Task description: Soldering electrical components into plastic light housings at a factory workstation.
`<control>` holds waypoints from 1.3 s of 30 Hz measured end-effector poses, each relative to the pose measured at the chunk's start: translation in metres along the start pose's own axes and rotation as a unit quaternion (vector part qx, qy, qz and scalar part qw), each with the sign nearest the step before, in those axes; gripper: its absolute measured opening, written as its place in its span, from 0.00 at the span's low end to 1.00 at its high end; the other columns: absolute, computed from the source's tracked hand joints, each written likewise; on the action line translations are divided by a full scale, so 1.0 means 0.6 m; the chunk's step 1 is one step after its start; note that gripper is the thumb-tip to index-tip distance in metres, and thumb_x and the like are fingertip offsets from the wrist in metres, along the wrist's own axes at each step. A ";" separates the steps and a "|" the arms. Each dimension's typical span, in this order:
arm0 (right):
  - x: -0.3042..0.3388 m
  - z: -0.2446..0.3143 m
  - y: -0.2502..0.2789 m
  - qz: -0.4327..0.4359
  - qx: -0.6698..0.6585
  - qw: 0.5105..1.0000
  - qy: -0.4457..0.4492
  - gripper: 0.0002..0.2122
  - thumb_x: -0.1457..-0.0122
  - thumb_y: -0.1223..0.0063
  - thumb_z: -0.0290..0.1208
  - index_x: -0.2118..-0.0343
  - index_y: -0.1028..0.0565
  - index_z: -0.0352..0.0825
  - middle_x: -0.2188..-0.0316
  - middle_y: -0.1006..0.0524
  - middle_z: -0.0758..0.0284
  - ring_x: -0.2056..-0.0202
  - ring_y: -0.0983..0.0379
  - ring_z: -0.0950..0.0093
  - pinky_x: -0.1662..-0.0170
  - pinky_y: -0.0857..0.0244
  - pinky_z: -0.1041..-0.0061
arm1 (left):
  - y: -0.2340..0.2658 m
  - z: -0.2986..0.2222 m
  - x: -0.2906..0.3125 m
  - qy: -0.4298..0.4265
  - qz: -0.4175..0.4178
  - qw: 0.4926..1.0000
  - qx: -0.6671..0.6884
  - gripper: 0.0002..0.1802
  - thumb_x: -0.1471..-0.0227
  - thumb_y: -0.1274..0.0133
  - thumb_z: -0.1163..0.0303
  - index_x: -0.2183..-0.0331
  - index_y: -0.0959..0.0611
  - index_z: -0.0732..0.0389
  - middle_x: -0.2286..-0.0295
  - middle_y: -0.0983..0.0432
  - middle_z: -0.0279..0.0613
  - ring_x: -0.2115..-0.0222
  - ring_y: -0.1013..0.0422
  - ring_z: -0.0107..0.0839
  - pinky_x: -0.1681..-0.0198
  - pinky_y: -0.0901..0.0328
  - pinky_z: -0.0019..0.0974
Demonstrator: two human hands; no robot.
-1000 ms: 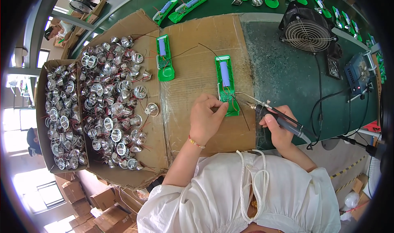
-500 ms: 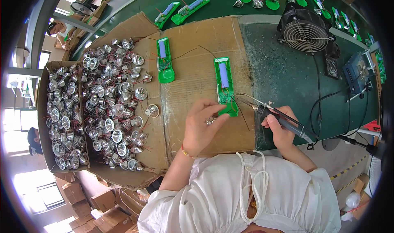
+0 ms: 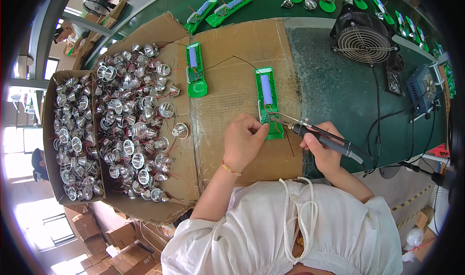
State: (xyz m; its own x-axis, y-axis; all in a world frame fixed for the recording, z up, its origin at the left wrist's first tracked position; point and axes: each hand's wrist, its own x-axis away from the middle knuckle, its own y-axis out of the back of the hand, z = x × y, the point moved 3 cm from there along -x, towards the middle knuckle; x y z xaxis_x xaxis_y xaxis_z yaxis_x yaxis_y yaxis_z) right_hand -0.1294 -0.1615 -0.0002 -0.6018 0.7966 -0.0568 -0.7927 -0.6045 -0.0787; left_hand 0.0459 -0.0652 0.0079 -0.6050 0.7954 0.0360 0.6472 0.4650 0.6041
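On the cardboard sheet lies an open green plastic housing (image 3: 274, 131) with a purple cylindrical battery (image 3: 267, 90), a small circuit board and thin wires. My right hand (image 3: 323, 154) grips a soldering iron (image 3: 325, 140) with a thin metal feed tube beside it; the tip reaches the circuit board. At the housing's left edge, my left hand (image 3: 243, 143) is closed, thumb and fingertips together by the board. What those fingers pinch is hidden. A second green housing (image 3: 197, 87) with a battery lies farther left, its wire reaching toward the first.
A cardboard box (image 3: 49, 125) on the left is full of shiny reflector cups, with one loose cup (image 3: 180, 130) beside it. A black fan (image 3: 364, 43) and a blue soldering station (image 3: 420, 88) stand on the right. More green housings (image 3: 230, 11) line the back.
My left hand has closed its fingers and come up to the circuit board. The iron's tip has moved left onto the board. The shiny cup glimpsed under my left hand is now hidden.
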 end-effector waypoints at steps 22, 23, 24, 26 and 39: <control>0.006 -0.001 0.029 -0.057 -0.054 0.997 0.006 0.06 0.48 0.49 0.24 0.71 0.34 0.28 0.80 0.28 0.64 0.79 0.31 0.81 0.77 0.37 0.85 | 0.003 0.006 -0.001 0.003 -0.012 1.000 -0.007 0.08 0.61 0.43 0.69 0.83 0.22 0.64 0.83 0.29 0.42 0.82 0.32 0.33 0.79 0.39 0.32; 0.006 -0.002 0.036 -0.064 -0.044 0.997 0.010 0.06 0.48 0.49 0.24 0.71 0.34 0.29 0.80 0.28 0.65 0.79 0.31 0.81 0.77 0.37 0.85 | 0.003 -0.007 -0.002 -0.005 -0.007 1.000 -0.006 0.08 0.61 0.43 0.69 0.83 0.22 0.64 0.83 0.29 0.42 0.82 0.32 0.33 0.79 0.39 0.32; 0.004 -0.004 0.042 -0.068 -0.036 0.997 0.015 0.07 0.48 0.49 0.24 0.71 0.34 0.29 0.80 0.28 0.65 0.79 0.31 0.81 0.77 0.38 0.85 | 0.009 -0.021 0.002 0.044 -0.015 0.998 0.040 0.08 0.61 0.43 0.69 0.82 0.21 0.63 0.83 0.28 0.42 0.83 0.31 0.33 0.79 0.38 0.31; 0.001 -0.003 0.052 -0.078 -0.022 0.997 0.020 0.06 0.48 0.51 0.24 0.71 0.35 0.29 0.81 0.28 0.64 0.80 0.32 0.80 0.77 0.38 0.85 | 0.015 -0.018 0.008 0.051 -0.064 0.992 0.094 0.09 0.61 0.43 0.66 0.81 0.20 0.63 0.83 0.25 0.44 0.84 0.29 0.31 0.79 0.36 0.30; -0.014 -0.024 0.077 -0.122 -0.045 0.990 -0.059 0.07 0.49 0.48 0.25 0.72 0.34 0.30 0.81 0.27 0.66 0.79 0.31 0.82 0.76 0.37 0.84 | 0.034 -0.075 -0.444 -0.091 -0.172 0.931 -0.310 0.16 0.63 0.42 0.58 0.73 0.19 0.59 0.73 0.24 0.48 0.71 0.26 0.42 0.68 0.32 0.40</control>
State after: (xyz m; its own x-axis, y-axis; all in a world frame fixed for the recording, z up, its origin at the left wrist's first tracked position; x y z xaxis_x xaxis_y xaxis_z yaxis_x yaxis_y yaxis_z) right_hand -0.1596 -0.1964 -0.0178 -0.4051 0.9098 0.0904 -0.9070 -0.3874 -0.1652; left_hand 0.1992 -0.2851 0.0466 -0.6017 0.7203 -0.3452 0.0041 0.4350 0.9004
